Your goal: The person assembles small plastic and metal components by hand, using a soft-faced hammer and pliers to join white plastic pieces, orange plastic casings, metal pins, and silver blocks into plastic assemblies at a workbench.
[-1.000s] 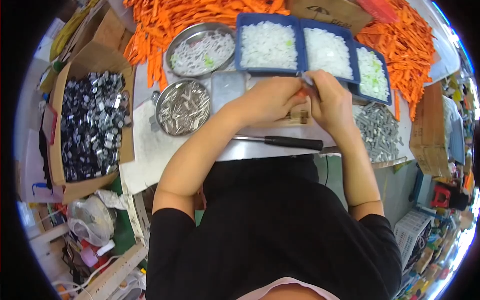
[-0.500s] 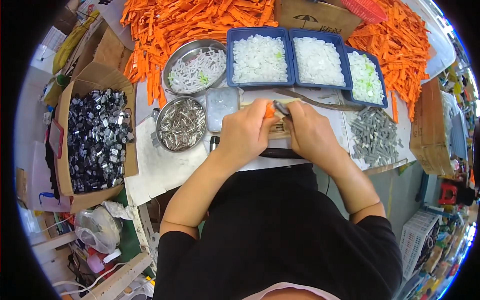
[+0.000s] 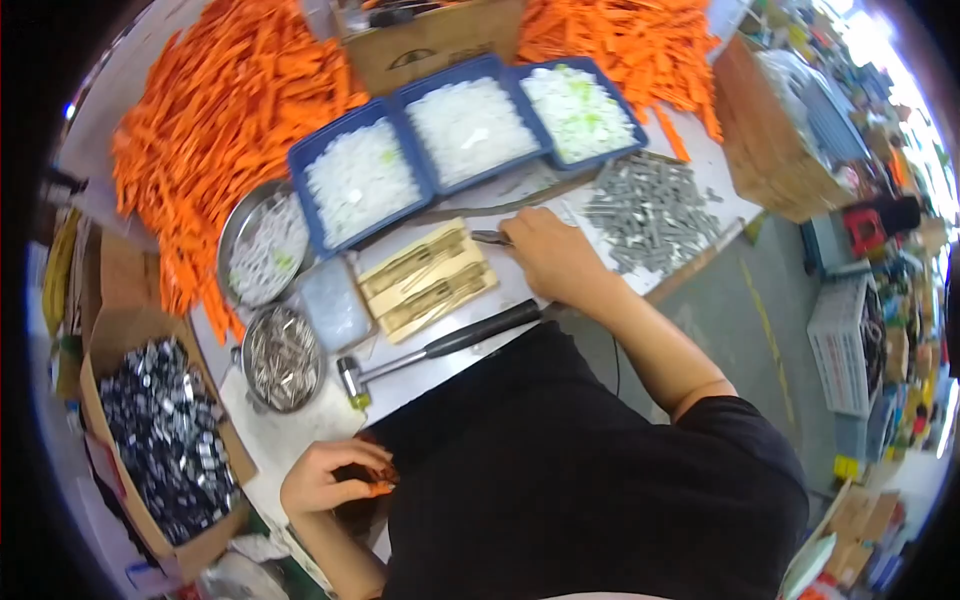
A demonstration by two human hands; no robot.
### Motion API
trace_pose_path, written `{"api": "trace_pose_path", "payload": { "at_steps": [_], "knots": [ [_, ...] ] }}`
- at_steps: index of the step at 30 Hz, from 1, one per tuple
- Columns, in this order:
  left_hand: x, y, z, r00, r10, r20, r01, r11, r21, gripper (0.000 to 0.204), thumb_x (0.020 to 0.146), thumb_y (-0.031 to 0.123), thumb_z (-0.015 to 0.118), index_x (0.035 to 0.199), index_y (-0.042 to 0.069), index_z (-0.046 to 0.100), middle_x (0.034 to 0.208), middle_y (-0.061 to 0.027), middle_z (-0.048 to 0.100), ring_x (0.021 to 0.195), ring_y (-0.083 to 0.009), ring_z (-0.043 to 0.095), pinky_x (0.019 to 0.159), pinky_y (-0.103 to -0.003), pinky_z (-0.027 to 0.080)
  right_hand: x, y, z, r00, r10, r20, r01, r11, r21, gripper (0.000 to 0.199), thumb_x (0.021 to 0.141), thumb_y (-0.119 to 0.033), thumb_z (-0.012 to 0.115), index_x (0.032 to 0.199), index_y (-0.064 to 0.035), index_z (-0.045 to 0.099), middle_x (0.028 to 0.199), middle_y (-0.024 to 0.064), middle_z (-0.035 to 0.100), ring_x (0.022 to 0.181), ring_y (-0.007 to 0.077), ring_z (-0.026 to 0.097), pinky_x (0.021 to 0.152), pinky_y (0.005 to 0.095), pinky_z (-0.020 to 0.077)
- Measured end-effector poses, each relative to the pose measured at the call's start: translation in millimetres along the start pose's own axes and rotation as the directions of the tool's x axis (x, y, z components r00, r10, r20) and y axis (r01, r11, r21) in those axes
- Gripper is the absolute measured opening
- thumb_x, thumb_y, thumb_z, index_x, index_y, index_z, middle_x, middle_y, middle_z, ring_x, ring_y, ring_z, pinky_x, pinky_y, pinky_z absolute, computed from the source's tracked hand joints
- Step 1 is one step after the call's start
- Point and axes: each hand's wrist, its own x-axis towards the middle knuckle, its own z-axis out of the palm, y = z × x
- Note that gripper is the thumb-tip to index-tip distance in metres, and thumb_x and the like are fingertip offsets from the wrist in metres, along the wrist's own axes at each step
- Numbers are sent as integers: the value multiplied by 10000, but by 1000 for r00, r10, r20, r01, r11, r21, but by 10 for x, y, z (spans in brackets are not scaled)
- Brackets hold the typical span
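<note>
My left hand (image 3: 335, 478) is low at the table's near left edge, fingers curled, with a small orange plastic piece (image 3: 381, 489) at its fingertips. My right hand (image 3: 555, 255) is closed on a narrow dark metal tool (image 3: 490, 237), mostly covered by the fingers. Just left of that hand lies a wooden block fixture (image 3: 425, 280) with two rows of metal fittings set in it. A hammer (image 3: 480, 332) with a black grip lies in front of the block, its head to the left. A translucent tray (image 3: 335, 303) sits left of the block.
Three blue trays (image 3: 436, 185) of white pieces stand behind, with orange strips (image 3: 245, 140) heaped beyond. Metal bowls of white parts (image 3: 265, 255) and metal pins (image 3: 283, 358) are at left. Grey pieces (image 3: 650, 210) lie right. A carton (image 3: 165, 440) holds dark shiny parts.
My hands have separated. The left moved down and left to the table edge with the orange piece; the right stayed beside the block, which is now uncovered. The whole view has turned.
</note>
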Motion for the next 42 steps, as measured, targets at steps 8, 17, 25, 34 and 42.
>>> {"api": "trace_pose_path", "payload": {
  "at_steps": [8, 17, 25, 34, 42],
  "knots": [
    [1085, 213, -118, 961, -170, 217, 156, 984, 80, 280, 845, 171, 693, 1024, -35, 628, 913, -135, 673, 822, -187, 664, 648, -277, 516, 511, 1045, -893, 909, 240, -342, -228, 971, 75, 300, 809, -239, 657, 1050, -62, 639, 868, 137, 656, 817, 322, 631, 739, 399, 497],
    [1648, 287, -187, 976, -85, 202, 62, 991, 120, 307, 805, 216, 732, 1003, 0, 639, 967, -129, 663, 907, -278, 645, 783, -324, 500, 785, 3019, -1132, 809, 584, 61, -522, 763, -382, 336, 730, -210, 652, 1006, -22, 616, 949, 221, 657, 915, 375, 627, 786, 438, 499],
    [1728, 264, -184, 972, -145, 182, 142, 989, 29, 330, 809, 200, 712, 1044, -18, 636, 998, -130, 660, 950, -246, 636, 831, -321, 483, 1521, 2688, -1216, 908, 409, 97, -317, 817, -481, 396, 719, -154, 693, 1098, -116, 583, 1070, 155, 558, 1016, 347, 581, 793, 426, 497],
    [1119, 43, -2, 992, -89, 94, 85, 996, 41, 302, 807, 200, 722, 1026, 10, 639, 977, -109, 661, 934, -244, 638, 823, -315, 495, 1009, 1144, -1233, 909, 137, -394, -61, 978, 200, 240, 764, -219, 739, 773, -17, 609, 698, 92, 560, 630, 293, 542, 594, 342, 450],
    [905, -36, 223, 993, 12, 116, -35, 981, 193, 281, 824, 213, 699, 1008, 16, 618, 958, -123, 649, 903, -287, 635, 799, -348, 499, 394, -1004, 180, 932, -276, 235, 297, 953, -62, 156, 687, -147, 680, 802, -81, 600, 823, 80, 585, 676, 314, 599, 582, 405, 493]
  ]
}}
